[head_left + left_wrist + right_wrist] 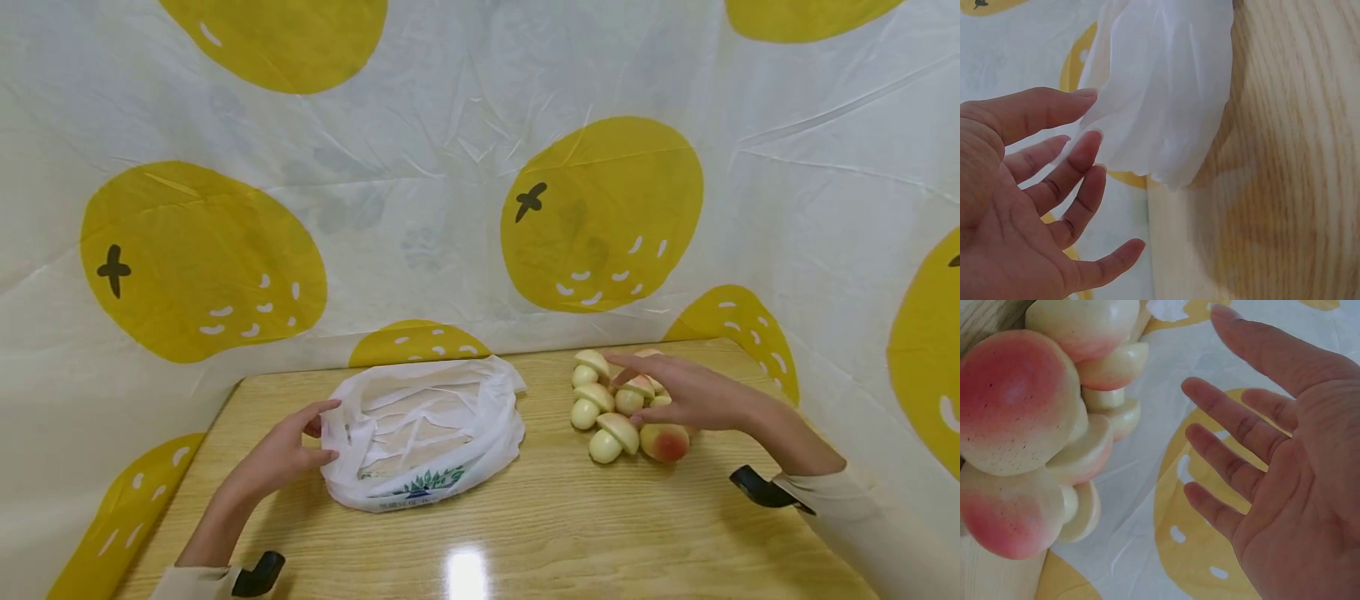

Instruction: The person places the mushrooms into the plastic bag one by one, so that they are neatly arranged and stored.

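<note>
Mushrooms (pixel 617 432) lie near right grip (pixel 684 392), white bag (pixel 483 457) by left grip (pixel 272 450).

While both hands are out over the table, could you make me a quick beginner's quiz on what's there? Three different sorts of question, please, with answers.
1. Fill in: In the head view, the mushrooms lie to the ____ of the white plastic bag.
2. Choose: Which of these is nearest the left hand?
A) a mushroom
B) the white plastic bag
C) the table's far right corner
3. True or false: The right hand is gripping a mushroom.

Key:
1. right
2. B
3. False; the right wrist view shows it holding nothing.
</note>
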A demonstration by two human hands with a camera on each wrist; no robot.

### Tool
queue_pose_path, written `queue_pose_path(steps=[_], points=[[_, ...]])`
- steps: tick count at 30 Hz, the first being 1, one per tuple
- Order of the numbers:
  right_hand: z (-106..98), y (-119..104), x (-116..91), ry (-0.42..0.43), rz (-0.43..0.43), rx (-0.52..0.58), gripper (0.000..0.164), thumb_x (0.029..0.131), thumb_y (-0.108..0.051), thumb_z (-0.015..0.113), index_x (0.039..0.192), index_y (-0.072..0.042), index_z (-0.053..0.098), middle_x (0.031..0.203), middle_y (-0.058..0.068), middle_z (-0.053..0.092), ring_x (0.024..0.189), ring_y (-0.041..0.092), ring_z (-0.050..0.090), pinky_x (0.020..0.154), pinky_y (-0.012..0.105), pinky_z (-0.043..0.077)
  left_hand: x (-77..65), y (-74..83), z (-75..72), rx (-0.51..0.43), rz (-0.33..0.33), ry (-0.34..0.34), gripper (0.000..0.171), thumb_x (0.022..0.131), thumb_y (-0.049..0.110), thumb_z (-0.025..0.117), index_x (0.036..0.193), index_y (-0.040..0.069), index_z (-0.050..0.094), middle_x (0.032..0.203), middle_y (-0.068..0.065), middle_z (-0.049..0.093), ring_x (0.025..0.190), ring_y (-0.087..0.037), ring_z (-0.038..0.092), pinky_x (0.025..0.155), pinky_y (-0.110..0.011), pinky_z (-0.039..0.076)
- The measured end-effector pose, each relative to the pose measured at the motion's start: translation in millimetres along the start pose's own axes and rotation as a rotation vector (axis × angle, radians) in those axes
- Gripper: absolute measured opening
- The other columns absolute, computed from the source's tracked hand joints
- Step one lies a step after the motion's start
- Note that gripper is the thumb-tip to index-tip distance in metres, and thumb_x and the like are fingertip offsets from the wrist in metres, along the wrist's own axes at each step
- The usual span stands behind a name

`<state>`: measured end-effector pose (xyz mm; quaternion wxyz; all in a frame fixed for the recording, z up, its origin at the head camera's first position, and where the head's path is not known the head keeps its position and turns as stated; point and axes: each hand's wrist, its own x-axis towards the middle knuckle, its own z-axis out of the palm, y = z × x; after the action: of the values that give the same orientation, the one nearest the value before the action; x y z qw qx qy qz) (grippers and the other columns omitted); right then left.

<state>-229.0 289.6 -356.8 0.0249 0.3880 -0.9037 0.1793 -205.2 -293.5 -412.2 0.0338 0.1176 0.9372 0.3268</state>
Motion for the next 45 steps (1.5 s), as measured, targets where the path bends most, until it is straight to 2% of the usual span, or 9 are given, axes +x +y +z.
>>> queue_pose_path(steps=[7, 12, 18, 22, 29, 33, 35, 39, 45], points=[[2.9, 12.8, 1.0, -0.051, -0.089, 0.015, 0.062, 0.086, -0.019, 0.082, 0.142, -0.008, 0.058, 0.136, 0.006, 0.064, 0.12, 0.025, 0.061, 0.094, 0.038, 0.052, -1.7, -4.5, 1.6, -0.069, 0.019, 0.006, 0.072, 0.085, 0.007, 0.08, 0.149, 0.002, 0.047, 0.104, -0.01, 0.053, 0.106, -0.029, 0.053, 0.074, -0.028, 0.048], [11.3, 24.2, 1.0, -0.059, -0.136, 0.011, 0.056, 0.085, -0.013, 0.082, 0.137, -0.005, 0.061, 0.137, 0.007, 0.063, 0.123, 0.03, 0.059, 0.098, 0.036, 0.05, -3.1, -5.9, 2.4, -0.106, 0.009, 0.003, 0.071, 0.085, 0.007, 0.079, 0.148, 0.0, 0.047, 0.103, -0.01, 0.05, 0.106, -0.029, 0.053, 0.075, -0.028, 0.048], [18.7, 27.0, -0.4, -0.108, -0.082, 0.016, 0.056, 0.085, -0.006, 0.08, 0.138, -0.007, 0.062, 0.137, 0.005, 0.064, 0.126, 0.032, 0.058, 0.099, 0.044, 0.05, -3.2, -7.8, 3.2, -0.134, -0.004, 0.002, 0.068, 0.086, 0.007, 0.079, 0.146, -0.002, 0.049, 0.106, -0.012, 0.053, 0.108, -0.03, 0.053, 0.077, -0.028, 0.05], [22.0, 23.5, -0.3, -0.138, -0.039, 0.038, 0.053, 0.085, -0.008, 0.08, 0.136, -0.009, 0.063, 0.136, 0.004, 0.064, 0.126, 0.035, 0.057, 0.098, 0.052, 0.049, -3.2, -8.4, 4.0, -0.144, -0.014, -0.005, 0.068, 0.086, 0.008, 0.079, 0.146, -0.002, 0.049, 0.109, -0.013, 0.055, 0.108, -0.03, 0.052, 0.077, -0.028, 0.05], [29.9, 17.6, 1.5, -0.16, -0.017, -0.053, 0.051, 0.084, -0.033, 0.083, 0.128, -0.013, 0.069, 0.129, 0.003, 0.067, 0.118, 0.028, 0.062, 0.093, 0.048, 0.052, -3.1, -8.1, 4.5, -0.132, -0.013, -0.005, 0.068, 0.086, 0.008, 0.078, 0.147, -0.002, 0.049, 0.109, -0.012, 0.055, 0.108, -0.029, 0.051, 0.077, -0.029, 0.049], [33.2, 13.3, 3.2, -0.183, 0.01, -0.063, 0.048, 0.084, -0.032, 0.084, 0.127, -0.015, 0.069, 0.126, 0.001, 0.068, 0.113, 0.023, 0.064, 0.089, 0.046, 0.053, -3.2, -7.9, 4.9, -0.123, -0.007, -0.006, 0.068, 0.086, 0.007, 0.078, 0.147, -0.003, 0.049, 0.108, -0.012, 0.055, 0.107, -0.029, 0.051, 0.077, -0.029, 0.048], [35.0, 12.3, 4.3, -0.197, 0.013, -0.028, 0.046, 0.084, -0.028, 0.084, 0.127, -0.016, 0.069, 0.123, -0.002, 0.068, 0.108, 0.019, 0.065, 0.088, 0.043, 0.054, -3.4, -7.8, 5.1, -0.119, -0.004, -0.005, 0.068, 0.086, 0.006, 0.078, 0.147, -0.003, 0.049, 0.108, -0.011, 0.055, 0.107, -0.029, 0.051, 0.077, -0.029, 0.047], [39.3, 12.5, 5.7, -0.206, -0.049, 0.069, 0.044, 0.086, -0.014, 0.082, 0.127, -0.014, 0.069, 0.123, -0.004, 0.068, 0.109, 0.016, 0.065, 0.089, 0.04, 0.055, -3.8, -7.3, 5.4, -0.113, -0.002, -0.002, 0.067, 0.086, 0.006, 0.078, 0.146, -0.003, 0.049, 0.108, -0.011, 0.056, 0.107, -0.029, 0.051, 0.076, -0.028, 0.047], [45.6, 11.9, 9.8, -0.149, -0.232, 0.119, 0.048, 0.084, 0.01, 0.072, 0.125, -0.015, 0.072, 0.126, 0.003, 0.067, 0.117, 0.022, 0.063, 0.091, 0.037, 0.054, -4.0, -8.1, 5.2, -0.097, 0.0, 0.002, 0.067, 0.086, 0.006, 0.077, 0.147, -0.002, 0.049, 0.109, -0.011, 0.057, 0.107, -0.029, 0.052, 0.078, -0.029, 0.047]])
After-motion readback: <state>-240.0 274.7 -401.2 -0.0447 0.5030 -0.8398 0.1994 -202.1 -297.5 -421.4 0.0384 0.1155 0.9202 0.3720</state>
